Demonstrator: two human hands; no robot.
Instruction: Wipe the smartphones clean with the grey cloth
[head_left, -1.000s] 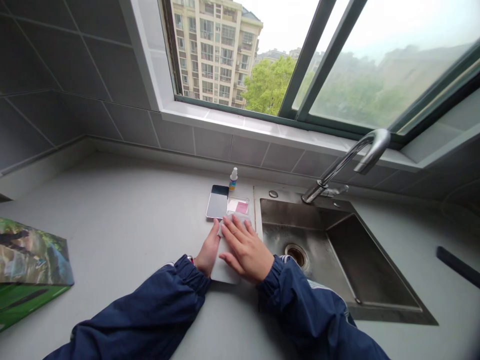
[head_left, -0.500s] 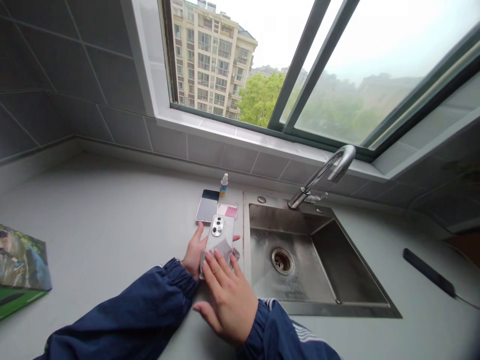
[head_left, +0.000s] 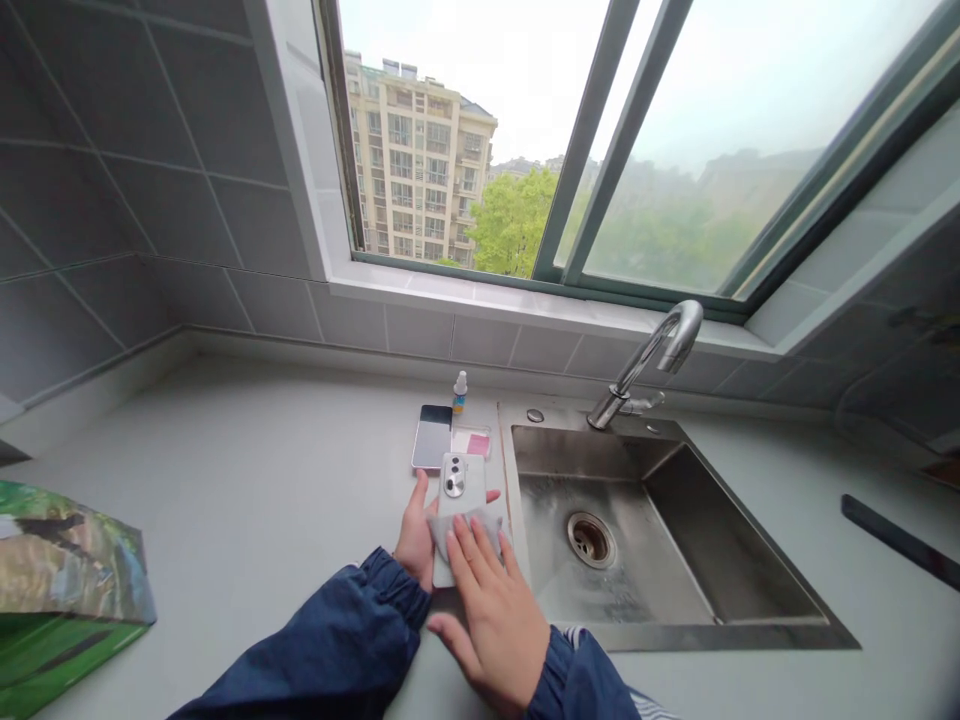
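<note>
A white phone (head_left: 457, 478) lies camera-side up on the grey counter (head_left: 247, 490), just left of the sink. My left hand (head_left: 415, 532) grips its edges, thumb on the left side and a fingertip showing on the right. My right hand (head_left: 494, 612) lies flat on the phone's lower half, fingers stretched out, pressing a small grey cloth (head_left: 465, 525) against it. Behind the phone lie a second, dark-topped phone (head_left: 433, 437), a clear packet with a pink patch (head_left: 472, 442) and a small dropper bottle (head_left: 460, 391).
A steel sink (head_left: 675, 540) with a curved tap (head_left: 651, 360) sits right of my hands. A green printed box (head_left: 60, 585) lies at the counter's left edge. A black bar-shaped object (head_left: 900, 540) rests on the far right. A window runs above the tiled wall.
My right hand slid the cloth from the phone's top end toward its lower half, uncovering the camera lenses. The left hand kept hold of the phone. The view shifted with my head.
</note>
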